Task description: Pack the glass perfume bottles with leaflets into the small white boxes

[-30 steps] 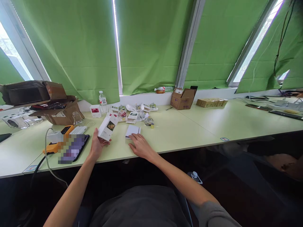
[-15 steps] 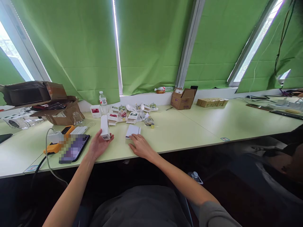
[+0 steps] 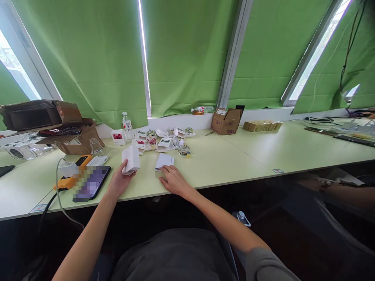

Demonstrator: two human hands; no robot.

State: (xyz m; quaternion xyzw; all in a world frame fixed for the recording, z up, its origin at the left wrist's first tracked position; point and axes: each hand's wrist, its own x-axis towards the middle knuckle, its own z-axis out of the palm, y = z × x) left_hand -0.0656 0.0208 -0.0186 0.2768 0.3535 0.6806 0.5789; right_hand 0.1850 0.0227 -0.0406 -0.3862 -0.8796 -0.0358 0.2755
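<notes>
My left hand (image 3: 118, 181) grips a small white box (image 3: 130, 159) from below and holds it upright just above the pale green table (image 3: 222, 160); a plain white side faces me. My right hand (image 3: 173, 180) lies flat on the table, fingers stretched out, fingertips touching a flat white card (image 3: 164, 161). Behind them lie several small white boxes with pictures (image 3: 140, 141) and round glass ornaments (image 3: 184, 150).
A tablet (image 3: 91, 183), an orange device (image 3: 68, 180) with a cable and open cardboard boxes (image 3: 70, 136) sit to the left. A water bottle (image 3: 127, 125), a brown carton (image 3: 227, 121) and tan boxes (image 3: 262, 126) stand near the window. Another person's arm (image 3: 336, 191) shows at right.
My left hand has turned the white box: its pictured face showed a second ago, then a narrow side, now a plain white face. My right hand has stayed put.
</notes>
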